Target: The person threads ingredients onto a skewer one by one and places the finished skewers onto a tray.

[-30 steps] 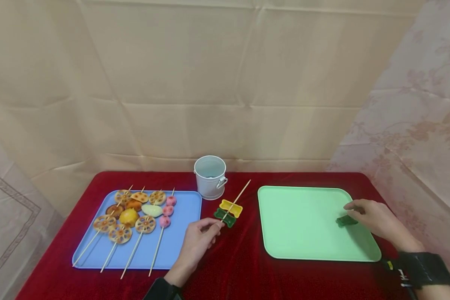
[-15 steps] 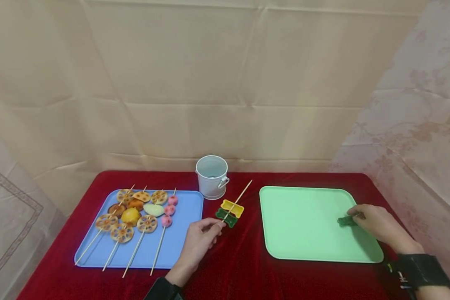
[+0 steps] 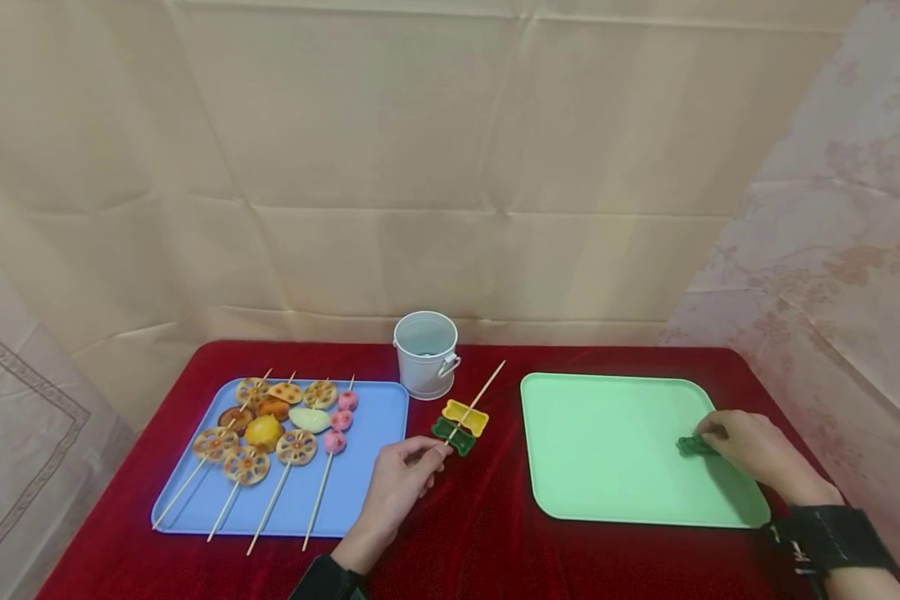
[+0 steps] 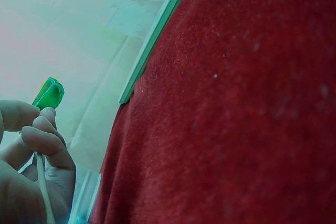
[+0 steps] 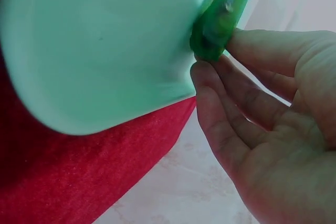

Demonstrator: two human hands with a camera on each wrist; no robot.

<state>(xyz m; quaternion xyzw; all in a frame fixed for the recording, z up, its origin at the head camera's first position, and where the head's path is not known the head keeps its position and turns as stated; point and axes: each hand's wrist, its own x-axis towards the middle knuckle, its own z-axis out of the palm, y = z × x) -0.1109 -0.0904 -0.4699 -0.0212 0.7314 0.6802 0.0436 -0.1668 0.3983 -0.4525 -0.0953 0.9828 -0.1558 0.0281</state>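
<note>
My left hand (image 3: 401,487) pinches a wooden skewer (image 3: 487,383) just below two pieces threaded on it. The upper piece is a yellow bell pepper piece (image 3: 466,417), the lower a dark green pepper piece (image 3: 453,436). In the left wrist view the stick's lower end (image 4: 43,187) runs down past the curled fingers. Over the right side of the light green tray (image 3: 615,450), my right hand (image 3: 753,450) pinches another green pepper piece (image 3: 693,446) between thumb and fingertips. The right wrist view shows that piece (image 5: 223,17) at the fingertips, close over the tray.
On the left, a blue tray (image 3: 378,479) bears several skewers of lotus root slices (image 3: 296,447), pink balls (image 3: 334,442) and other foods. A small white bucket (image 3: 425,367) stands at the back between the trays. Red cloth (image 3: 487,542) covers the table.
My right hand's fingers have come down and closed on the green pepper piece on the tray. The left hand keeps its hold on the skewer; the view has shifted slightly.
</note>
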